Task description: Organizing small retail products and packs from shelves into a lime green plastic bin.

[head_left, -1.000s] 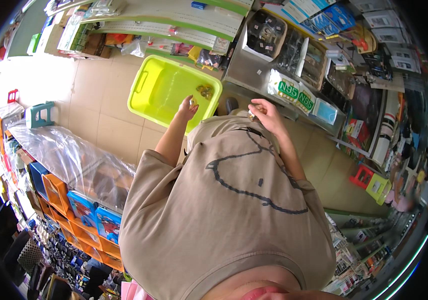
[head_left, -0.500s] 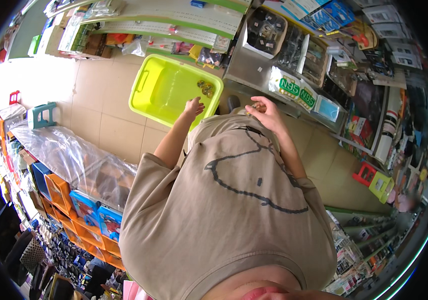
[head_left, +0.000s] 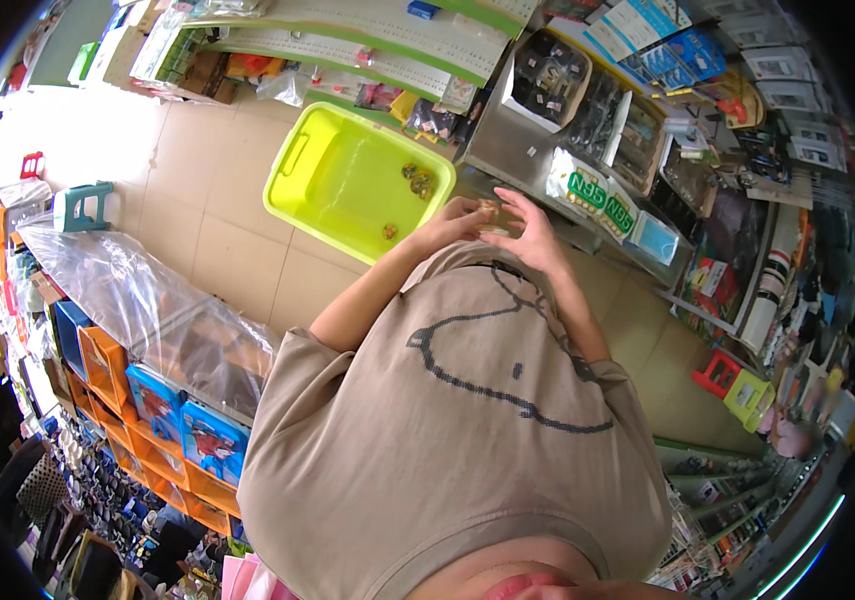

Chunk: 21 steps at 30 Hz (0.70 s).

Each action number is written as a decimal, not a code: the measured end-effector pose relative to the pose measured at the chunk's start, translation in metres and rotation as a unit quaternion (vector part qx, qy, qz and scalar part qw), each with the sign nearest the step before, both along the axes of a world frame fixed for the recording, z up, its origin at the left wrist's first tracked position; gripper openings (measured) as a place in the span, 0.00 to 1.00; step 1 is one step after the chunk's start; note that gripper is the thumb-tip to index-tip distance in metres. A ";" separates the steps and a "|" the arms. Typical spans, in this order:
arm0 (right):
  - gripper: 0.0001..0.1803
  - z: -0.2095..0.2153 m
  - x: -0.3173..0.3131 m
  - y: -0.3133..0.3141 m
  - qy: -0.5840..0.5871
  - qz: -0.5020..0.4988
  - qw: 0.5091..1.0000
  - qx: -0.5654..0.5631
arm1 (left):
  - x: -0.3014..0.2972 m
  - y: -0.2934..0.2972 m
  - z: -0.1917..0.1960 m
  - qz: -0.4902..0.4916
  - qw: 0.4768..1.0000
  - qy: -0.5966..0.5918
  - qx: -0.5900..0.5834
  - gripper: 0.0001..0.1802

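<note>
My left hand (head_left: 451,226) and my right hand (head_left: 533,240) meet in front of my waist, beside the near right corner of a lime-green plastic tub (head_left: 293,212). Between them are small gold-brown pieces (head_left: 488,209), too small to name. My left fingers are closed on one at its edge. The right hand cups round the pieces, thumb and fingers curved towards the left hand. Inside the tub, several small round gold-and-dark pieces (head_left: 417,181) lie clustered at the right end, and a single piece (head_left: 390,231) lies near the front wall.
Shelving with green edges (head_left: 378,58) stands behind the tub. A metal counter (head_left: 508,150) with trays of goods runs along the right. Plastic sheeting (head_left: 148,290) covers a low unit at left, above orange bins (head_left: 163,460). A teal stool (head_left: 84,207) stands on the tiled floor.
My left hand has moved from over the tub, where its fingers were spread, rightwards to my right hand. A single piece now shows in the tub near where that hand was.
</note>
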State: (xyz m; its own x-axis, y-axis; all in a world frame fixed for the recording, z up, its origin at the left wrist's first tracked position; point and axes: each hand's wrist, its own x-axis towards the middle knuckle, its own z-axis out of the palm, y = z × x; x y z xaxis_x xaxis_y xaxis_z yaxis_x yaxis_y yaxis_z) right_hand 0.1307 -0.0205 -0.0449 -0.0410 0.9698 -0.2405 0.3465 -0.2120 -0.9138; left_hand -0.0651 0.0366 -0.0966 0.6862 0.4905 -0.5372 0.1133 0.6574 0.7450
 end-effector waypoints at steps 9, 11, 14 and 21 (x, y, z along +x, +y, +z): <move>0.24 -0.014 0.007 -0.013 0.097 -0.042 0.990 -0.090 | -0.077 0.011 -0.152 0.187 0.913 0.356 0.066 0.40; 0.23 -0.016 0.009 -0.016 0.098 -0.050 0.990 -0.085 | -0.087 0.016 -0.153 0.145 0.864 0.469 0.111 0.43; 0.22 -0.014 0.010 -0.021 0.097 -0.057 0.990 -0.090 | -0.098 0.022 -0.174 0.112 0.836 0.519 0.142 0.44; 0.21 -0.017 0.022 -0.040 0.093 -0.090 0.987 -0.093 | -0.085 0.047 -0.176 0.049 0.827 0.530 0.180 0.51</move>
